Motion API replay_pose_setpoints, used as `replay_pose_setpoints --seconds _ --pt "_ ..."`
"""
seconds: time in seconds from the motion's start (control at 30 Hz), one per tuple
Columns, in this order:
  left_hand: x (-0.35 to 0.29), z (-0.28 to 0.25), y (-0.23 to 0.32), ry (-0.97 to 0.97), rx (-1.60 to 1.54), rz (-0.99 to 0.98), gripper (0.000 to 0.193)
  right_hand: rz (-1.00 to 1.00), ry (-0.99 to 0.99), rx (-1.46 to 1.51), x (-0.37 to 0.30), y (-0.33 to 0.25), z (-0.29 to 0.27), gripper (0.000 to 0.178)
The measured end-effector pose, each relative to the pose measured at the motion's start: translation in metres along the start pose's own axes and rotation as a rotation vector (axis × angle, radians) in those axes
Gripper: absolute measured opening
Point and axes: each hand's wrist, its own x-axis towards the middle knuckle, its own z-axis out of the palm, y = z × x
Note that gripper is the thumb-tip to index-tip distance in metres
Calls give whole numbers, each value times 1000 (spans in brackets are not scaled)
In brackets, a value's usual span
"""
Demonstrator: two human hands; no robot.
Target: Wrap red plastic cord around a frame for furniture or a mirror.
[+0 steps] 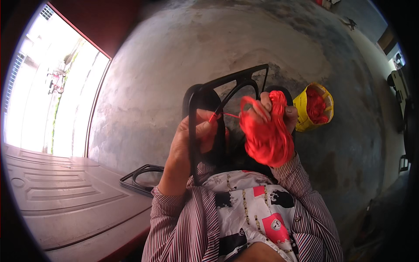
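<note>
In front of my lap stands a black frame [229, 79] with straight outer bars and a curved inner bar [225, 99]. My left hand [180, 146] is closed at the frame's left side, its thumb and fingers pinching red cord [213, 117] where it meets the curved bar. From there a thin strand runs right to a loose, looped bundle of red cord [268, 142]. Gripping that bundle near its top is my right hand [290, 117], largely covered by the loops. The finger parts behind the frame and cord are hidden.
Right of my knees, a yellow bag [301, 112] holds more red cord [317, 105]. Another black frame [144, 173] lies by my left elbow, beside a panelled, door-like surface [65, 196]. A bright doorway [72, 94] is at left; grey concrete floor [166, 56] spreads ahead.
</note>
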Motion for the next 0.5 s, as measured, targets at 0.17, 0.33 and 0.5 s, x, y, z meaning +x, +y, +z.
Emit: replay_pose_setpoints --seconds 0.17,0.33,0.5 --pt "-1 8 5 90 25 58 35 118 83 -323 -7 15 4 48" --pt "-2 -15 4 59 -74 89 33 -259 285 -138 -5 -6 5 44" --pt "5 -21 -3 100 -80 66 27 -298 540 -325 -2 -47 -7 37"
